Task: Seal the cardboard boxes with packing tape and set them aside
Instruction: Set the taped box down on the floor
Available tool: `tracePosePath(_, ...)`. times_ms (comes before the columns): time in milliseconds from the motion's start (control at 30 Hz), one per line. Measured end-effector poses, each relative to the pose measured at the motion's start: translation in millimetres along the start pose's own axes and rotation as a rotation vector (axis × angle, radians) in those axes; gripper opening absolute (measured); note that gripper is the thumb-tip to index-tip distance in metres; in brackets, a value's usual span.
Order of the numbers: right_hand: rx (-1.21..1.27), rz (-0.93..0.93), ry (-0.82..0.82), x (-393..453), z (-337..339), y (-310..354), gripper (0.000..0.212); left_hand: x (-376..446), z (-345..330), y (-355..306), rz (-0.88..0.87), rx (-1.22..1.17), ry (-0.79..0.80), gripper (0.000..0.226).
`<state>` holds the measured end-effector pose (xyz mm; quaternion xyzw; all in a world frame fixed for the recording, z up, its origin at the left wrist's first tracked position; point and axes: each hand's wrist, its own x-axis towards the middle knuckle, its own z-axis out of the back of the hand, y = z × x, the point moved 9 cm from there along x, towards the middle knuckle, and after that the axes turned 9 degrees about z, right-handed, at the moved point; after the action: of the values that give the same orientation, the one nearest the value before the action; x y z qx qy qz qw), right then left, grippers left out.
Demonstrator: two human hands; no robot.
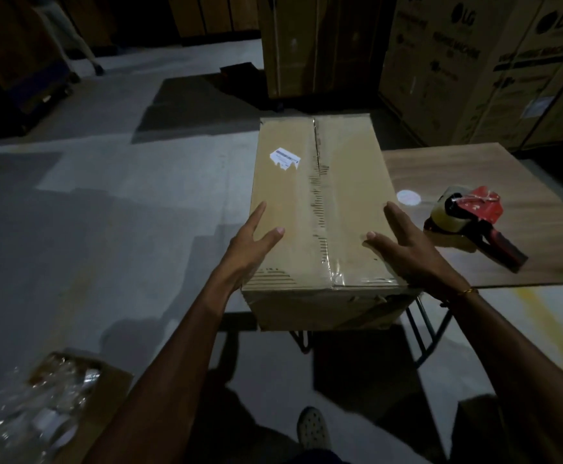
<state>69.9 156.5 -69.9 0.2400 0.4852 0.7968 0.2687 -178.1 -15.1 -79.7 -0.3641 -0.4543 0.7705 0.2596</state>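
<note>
Both my hands lie flat, fingers straight, on the taped box at the table edge: left hand, right hand. Overhanging the edge, it could tip floorward if I push unevenly; the tape gun sits just beside.

Left hand's fingers behind the box's side; blurred plastic-wrapped tape rolls cut off bottom-left.

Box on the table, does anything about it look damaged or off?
Yes. The box overhangs the table's left edge, its near face is scuffed and torn, and its white label is partly ripped away.
</note>
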Motion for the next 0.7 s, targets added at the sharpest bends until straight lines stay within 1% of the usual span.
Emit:
tracePosePath(133, -0.017, 0.016, -0.037, -51, -37, 15, 0.092, -59, 26, 40, -0.012, -0.019, -0.024, 0.076)
tracePosePath(200, -0.028, 0.033, -0.051, -73, -61, 21, 0.091, -89, 47, 63, -0.01, -0.032, -0.039, 0.079)
tracePosePath(333, -0.037, 0.059, 0.0, -103, -119, 46, 0.086, -143, 94, 104, 0.007, -0.027, -0.117, 0.079)
tracePosePath(467, -0.062, 0.076, 0.069, -114, -176, 74, 0.1, -185, 143, 141, 0.016, -0.051, -0.213, 0.077)
tracePosePath(600, -0.082, 0.098, 0.104, -114, -233, 101, 0.09, -208, 194, 176, 0.019, -0.042, -0.278, 0.079)
tracePosePath(700, -0.102, 0.099, 0.126, -114, -279, 114, 0.087, -214, 235, 199, 0.028, -0.016, -0.305, 0.078)
